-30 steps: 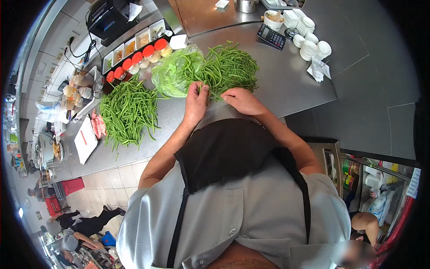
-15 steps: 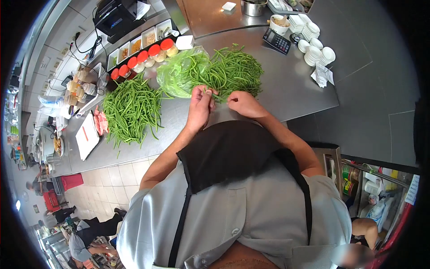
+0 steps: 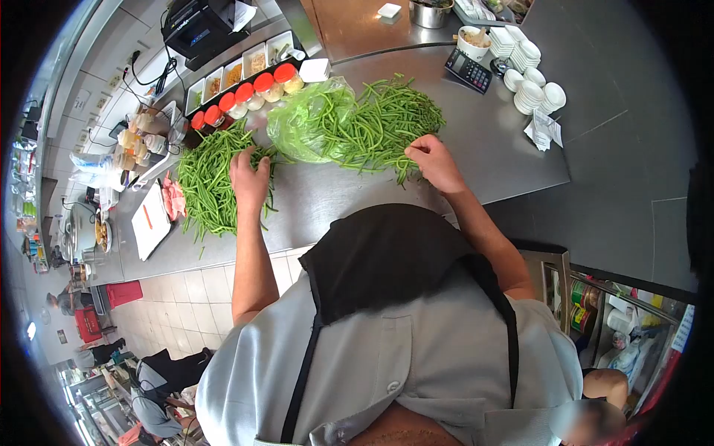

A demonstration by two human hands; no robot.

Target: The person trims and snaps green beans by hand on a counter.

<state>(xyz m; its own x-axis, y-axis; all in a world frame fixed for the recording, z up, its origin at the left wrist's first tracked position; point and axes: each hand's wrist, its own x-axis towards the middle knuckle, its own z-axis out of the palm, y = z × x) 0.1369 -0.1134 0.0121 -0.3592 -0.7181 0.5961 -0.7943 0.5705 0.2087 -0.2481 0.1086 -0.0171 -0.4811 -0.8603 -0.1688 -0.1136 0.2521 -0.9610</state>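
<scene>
Two heaps of long green beans lie on the steel counter. My left hand [image 3: 250,180] is over the right side of the left heap [image 3: 212,182], fingers pointing away and thumb apart, holding nothing I can see. At the near right edge of the right heap [image 3: 390,123] is my right hand [image 3: 439,165], its thumb and fingers pinched together. Whatever is between those fingertips, if anything, is hidden. A thin green plastic bag [image 3: 301,126] lies open against the right heap, with some beans over it.
Behind the heaps stand red-lidded jars [image 3: 264,83] and a row of small food trays [image 3: 233,73]. A calculator [image 3: 468,70] and stacked white dishes [image 3: 529,97] sit at the back right. A notepad [image 3: 151,221] lies left. Other people [image 3: 160,386] are at lower left.
My hands were close together at the right heap's near edge. The left has moved left to the other heap and its fingers have parted; the right has shifted right.
</scene>
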